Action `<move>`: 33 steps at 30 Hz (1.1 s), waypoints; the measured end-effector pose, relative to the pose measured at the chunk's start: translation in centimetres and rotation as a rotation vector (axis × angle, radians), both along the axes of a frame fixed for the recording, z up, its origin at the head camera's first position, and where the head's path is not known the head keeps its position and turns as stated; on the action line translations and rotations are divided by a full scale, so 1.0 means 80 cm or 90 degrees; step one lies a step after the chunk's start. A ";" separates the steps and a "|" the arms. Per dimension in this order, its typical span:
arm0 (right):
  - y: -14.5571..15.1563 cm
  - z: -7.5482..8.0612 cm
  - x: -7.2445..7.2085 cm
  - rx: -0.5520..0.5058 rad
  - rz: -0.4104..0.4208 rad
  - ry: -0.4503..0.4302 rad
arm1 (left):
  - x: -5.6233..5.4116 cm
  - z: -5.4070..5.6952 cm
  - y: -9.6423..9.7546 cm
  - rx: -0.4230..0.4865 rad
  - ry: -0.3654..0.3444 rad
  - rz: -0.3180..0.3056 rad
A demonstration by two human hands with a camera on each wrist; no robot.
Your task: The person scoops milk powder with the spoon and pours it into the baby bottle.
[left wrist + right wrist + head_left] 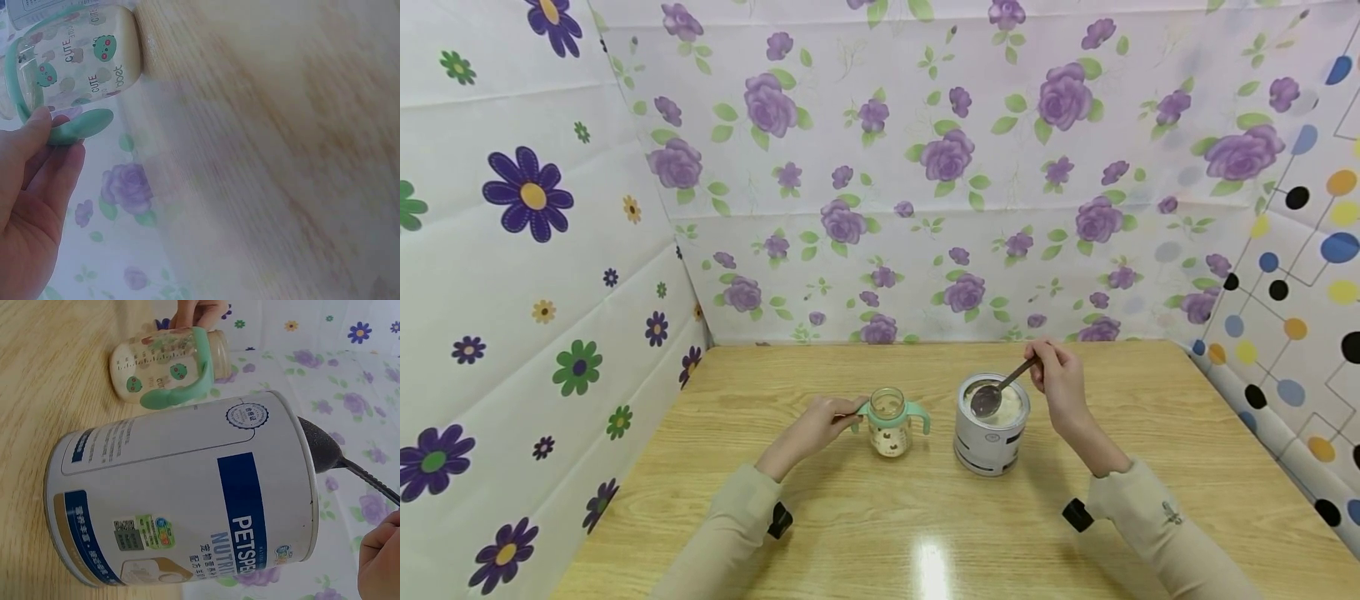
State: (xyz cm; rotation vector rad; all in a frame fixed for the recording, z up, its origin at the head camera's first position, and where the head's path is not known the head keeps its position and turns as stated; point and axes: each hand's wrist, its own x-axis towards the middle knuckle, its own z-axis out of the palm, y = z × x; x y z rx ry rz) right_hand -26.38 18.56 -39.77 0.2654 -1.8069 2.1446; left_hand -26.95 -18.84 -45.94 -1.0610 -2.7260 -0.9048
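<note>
My left hand point(829, 423) pinches one green handle point(81, 127) of a clear baby bottle point(891, 437), which stands lidless on the table. Pale contents show at its base, and printed green cartoon faces cover its side in the left wrist view. To its right is an open white milk powder can point(987, 446) with cream-coloured powder point(1009, 406) inside. My right hand point(1060, 382) grips a dark metal spoon point(1018, 371) by its handle. The spoon's bowl point(320, 445) is at the can's mouth, over the powder in the head view.
Both things stand on a wood-grain table point(865, 533). A purple-flowered cloth point(880, 167) hangs behind it, with patterned cloths at the left and right sides. A black wrist device point(1078, 515) sits under the right sleeve, another point(780, 521) under the left.
</note>
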 end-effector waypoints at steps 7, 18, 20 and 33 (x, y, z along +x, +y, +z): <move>0.001 -0.001 -0.001 0.038 -0.030 0.052 | -0.001 -0.002 0.000 0.008 0.002 -0.006; 0.004 0.005 0.003 0.222 -0.051 0.217 | 0.002 0.000 -0.001 0.006 -0.014 0.015; 0.001 0.010 0.009 0.268 -0.057 0.249 | 0.002 0.001 0.000 0.002 -0.012 0.015; -0.005 0.012 0.018 0.385 -0.057 0.354 | 0.002 -0.001 0.000 -0.005 -0.017 0.023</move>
